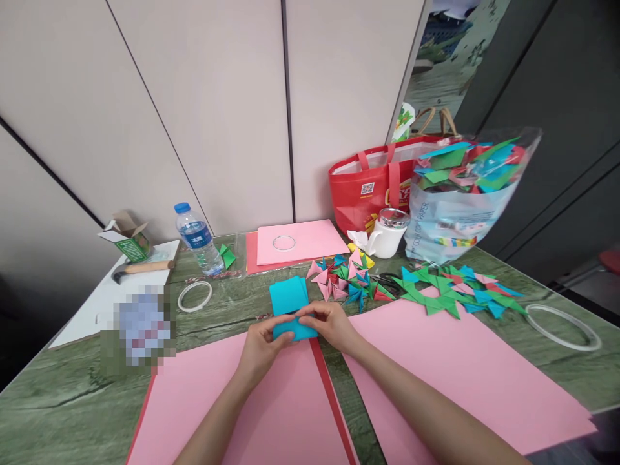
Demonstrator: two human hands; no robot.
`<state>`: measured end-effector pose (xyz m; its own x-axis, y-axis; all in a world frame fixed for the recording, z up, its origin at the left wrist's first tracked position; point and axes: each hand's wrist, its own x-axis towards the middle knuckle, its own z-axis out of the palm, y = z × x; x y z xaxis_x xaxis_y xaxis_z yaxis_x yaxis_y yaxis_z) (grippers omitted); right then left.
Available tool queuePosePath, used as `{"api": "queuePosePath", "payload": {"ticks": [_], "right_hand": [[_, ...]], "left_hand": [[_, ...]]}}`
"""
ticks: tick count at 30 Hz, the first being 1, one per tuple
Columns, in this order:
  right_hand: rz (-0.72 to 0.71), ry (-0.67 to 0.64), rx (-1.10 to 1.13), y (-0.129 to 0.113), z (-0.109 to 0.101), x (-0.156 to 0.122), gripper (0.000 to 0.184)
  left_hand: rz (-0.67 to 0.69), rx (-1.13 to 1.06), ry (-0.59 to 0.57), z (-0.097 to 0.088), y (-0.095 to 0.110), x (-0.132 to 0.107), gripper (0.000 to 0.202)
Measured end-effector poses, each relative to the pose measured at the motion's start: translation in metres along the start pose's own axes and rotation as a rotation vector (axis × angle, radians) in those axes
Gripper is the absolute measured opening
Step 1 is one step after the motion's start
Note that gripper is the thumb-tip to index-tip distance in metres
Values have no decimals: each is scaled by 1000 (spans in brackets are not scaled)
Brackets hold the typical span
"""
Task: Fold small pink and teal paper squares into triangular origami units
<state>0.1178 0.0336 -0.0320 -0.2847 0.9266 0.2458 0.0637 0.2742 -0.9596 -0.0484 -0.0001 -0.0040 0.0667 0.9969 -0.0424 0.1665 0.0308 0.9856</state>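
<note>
My left hand [261, 349] and my right hand [329, 323] meet at the middle of the table, both pinched on a small folded blue paper [296, 330]. It lies over the top edge of a pink sheet [271, 407]. Just behind it sits a small stack of blue paper squares [289, 294]. Beyond my right hand is a heap of folded paper pieces [346, 278] in pink, green and blue.
A second pink sheet [465, 368] lies on the right, with more folded pieces [455, 290] and a clear ring [562, 326]. At the back: water bottle [197, 240], white mug [387, 234], red bag [372, 187], plastic bag of folded pieces [460, 194], hammer [140, 268], tape ring [194, 296].
</note>
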Motion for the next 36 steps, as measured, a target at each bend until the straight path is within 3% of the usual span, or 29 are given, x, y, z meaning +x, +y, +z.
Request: {"api": "queuePosePath", "payload": {"ticks": [4, 8, 10, 15, 20, 30, 36], "right_hand": [[33, -25, -72, -3, -1, 0, 20], [5, -129, -154, -8, -1, -2, 48], [-1, -132, -157, -9, 1, -4, 52], [128, -121, -53, -9, 4, -5, 50], [104, -73, -64, -8, 7, -5, 43], [136, -69, -123, -13, 5, -4, 38], [264, -146, 204, -12, 5, -4, 41]], "left_hand": [[10, 41, 35, 2, -1, 0, 27], [29, 47, 53, 2, 0, -1, 26], [56, 79, 58, 2, 0, -2, 25], [146, 147, 68, 2, -3, -3, 23], [227, 194, 23, 2, -8, -3, 23], [104, 117, 29, 1, -8, -1, 26], [81, 110, 77, -1, 1, -1, 27]]}}
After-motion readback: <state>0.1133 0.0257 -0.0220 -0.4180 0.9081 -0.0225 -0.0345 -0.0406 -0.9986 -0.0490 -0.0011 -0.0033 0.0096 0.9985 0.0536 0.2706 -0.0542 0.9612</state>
